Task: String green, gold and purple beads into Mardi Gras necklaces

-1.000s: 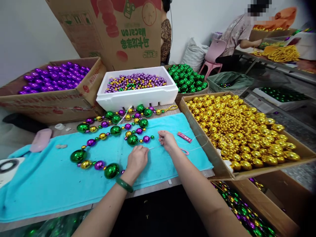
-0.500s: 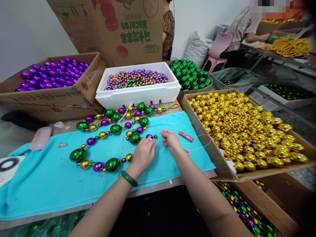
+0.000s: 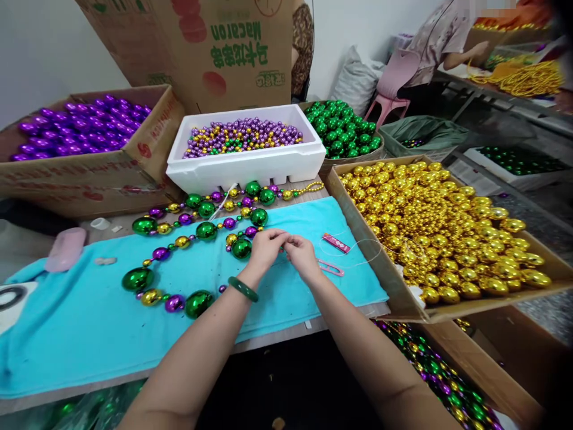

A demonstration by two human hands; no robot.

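Note:
On the blue towel lies a looped bead string of large green, purple and gold beads with small beads between them. My left hand, with a green bangle at the wrist, is closed in a pinch at the end of this string. Fingertip to fingertip with it, my right hand is pinched too, where the thin clear thread meets the beads. The fingers hide most of what they hold. Right of my hands, a pink thread snipper and a small red packet rest on the towel, with thread trailing past.
A cardboard box of gold beads stands at the right. Behind the towel are a box of purple beads, a white foam box of small beads and a container of green beads. Another person sits at the back right.
My right hand has moved left, so both hands' fingertips now meet. The pink snipper shows more fully. The view has shifted slightly.

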